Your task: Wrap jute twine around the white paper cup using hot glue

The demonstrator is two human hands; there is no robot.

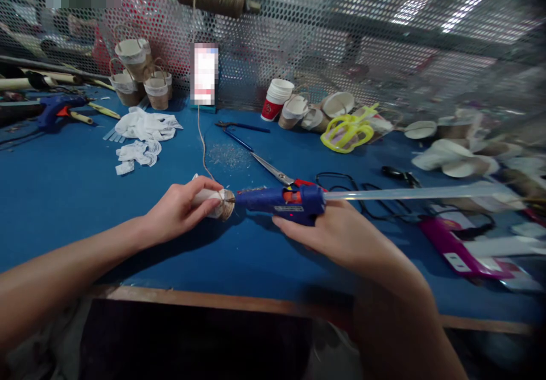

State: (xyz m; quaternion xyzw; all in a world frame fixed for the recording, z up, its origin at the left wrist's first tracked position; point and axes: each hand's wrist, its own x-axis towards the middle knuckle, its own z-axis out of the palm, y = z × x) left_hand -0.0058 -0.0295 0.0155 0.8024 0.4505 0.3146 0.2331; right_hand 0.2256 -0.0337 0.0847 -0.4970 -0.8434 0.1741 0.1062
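While the small cup (223, 211) is held tilted on its side over the blue table (72, 198), the tip of the glue gun (294, 206) is right at the twine (229, 196) wound on its end. Scissors (273, 169) lie just beyond the gun, partly behind it, with pliers (245, 128) and a scatter of crumbs (230, 155) further back; white lace (147, 127) sits beyond the left hand (181, 209). A black cord (341, 176) loops behind the gun, and the long glue stick (396, 193) reaches over it to the right. Mesh (328, 56) closes off the back, the wooden edge (170, 296) runs along the front, and blue tabletop stretches between that edge and the hands. Left fingers and thumb are closed round the cup; the right hand (335, 232) grips the gun's handle, though whether a finger presses the trigger I cannot tell
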